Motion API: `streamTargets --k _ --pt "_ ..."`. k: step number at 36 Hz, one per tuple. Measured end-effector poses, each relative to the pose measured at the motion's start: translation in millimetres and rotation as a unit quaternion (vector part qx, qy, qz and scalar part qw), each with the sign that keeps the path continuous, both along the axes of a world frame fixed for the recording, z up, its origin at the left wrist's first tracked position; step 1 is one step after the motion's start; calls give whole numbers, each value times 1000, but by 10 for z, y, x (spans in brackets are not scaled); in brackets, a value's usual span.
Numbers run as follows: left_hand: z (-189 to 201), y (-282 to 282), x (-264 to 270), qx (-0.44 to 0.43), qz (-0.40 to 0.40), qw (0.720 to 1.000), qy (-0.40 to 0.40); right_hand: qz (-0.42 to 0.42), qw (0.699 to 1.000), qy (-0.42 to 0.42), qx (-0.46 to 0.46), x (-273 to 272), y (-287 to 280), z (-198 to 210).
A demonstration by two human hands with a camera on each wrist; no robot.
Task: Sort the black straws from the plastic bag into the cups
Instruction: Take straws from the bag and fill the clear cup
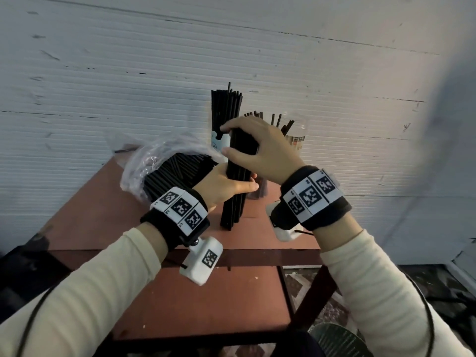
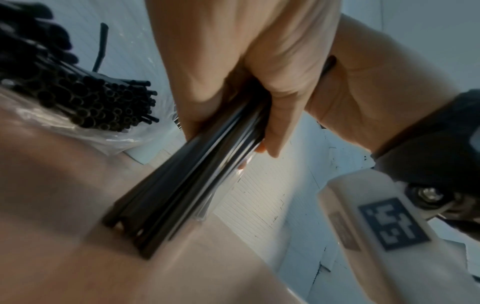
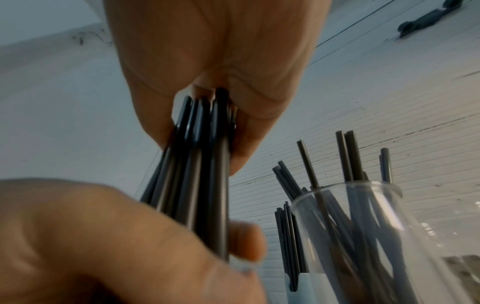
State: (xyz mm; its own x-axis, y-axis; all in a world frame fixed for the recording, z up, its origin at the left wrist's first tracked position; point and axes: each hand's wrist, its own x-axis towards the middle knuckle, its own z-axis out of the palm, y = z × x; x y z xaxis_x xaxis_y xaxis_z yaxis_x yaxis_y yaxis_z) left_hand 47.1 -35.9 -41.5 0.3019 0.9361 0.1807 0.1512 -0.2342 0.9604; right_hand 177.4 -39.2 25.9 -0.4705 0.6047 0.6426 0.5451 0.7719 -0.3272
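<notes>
A bundle of black straws [image 1: 235, 191] stands upright at the centre of the head view, its lower ends resting on the red-brown counter [image 1: 103, 217]. The left hand [image 1: 224, 185] grips the bundle at mid-height, fingers curled round it and thumb across the near side. The right hand [image 1: 260, 148] covers the top of the bundle from above, its fingers clamped on the upper ends; the right wrist view shows those ends pressed up into the palm. To the left of the bundle, at centre left of the frame, a clear plastic bag [image 1: 139, 163] lies on the counter with a large mass of black straws inside, open ends facing the camera in the left wrist view. Behind the hands, just above centre, a light blue cup [image 1: 219, 143] holds a dense, tall batch of straws standing upright. To its right, a clear cup [image 1: 298, 140] holds a looser group of straws leaning at various angles; the right wrist view shows both cups just beside each other at lower right. Both wrists carry black bands with white marker tags. A white ribbed wall [image 1: 128, 73] stands behind the counter.
</notes>
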Motion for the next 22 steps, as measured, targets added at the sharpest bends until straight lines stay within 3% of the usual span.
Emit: streamTargets --k 4,7,14,18,22 --pt "-130 -1 -1 -25 14 1000 12 -1 1000 31 3 -20 -44 -79" --pt "-132 -8 -16 -42 -18 998 36 6 999 54 -4 -22 -77 -92" --pt "67 -75 -23 13 10 998 63 2 986 165 -39 108 -140 53" --pt "276 -217 -34 32 -118 988 95 -4 990 91 -110 281 -149 128" --pt "369 -303 -21 0 -220 962 163 94 957 -7 -275 326 -186 86"
